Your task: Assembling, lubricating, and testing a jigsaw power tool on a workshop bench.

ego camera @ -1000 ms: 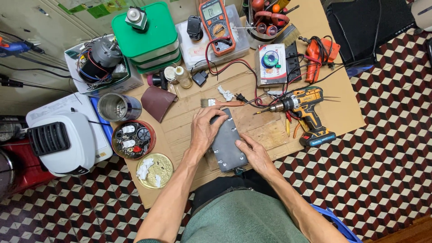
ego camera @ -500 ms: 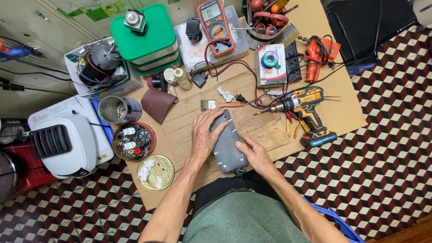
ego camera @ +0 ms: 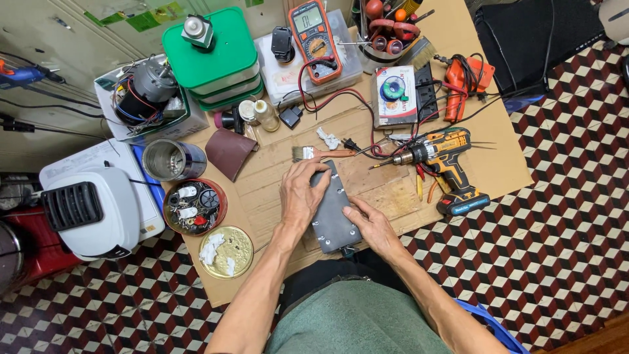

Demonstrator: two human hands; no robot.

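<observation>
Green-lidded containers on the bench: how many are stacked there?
3, as far as I can tell: green-lidded containers in one stack at the table's far left, a small metal part on the top lid. The lower two show only their edges; more may be hidden.
</observation>
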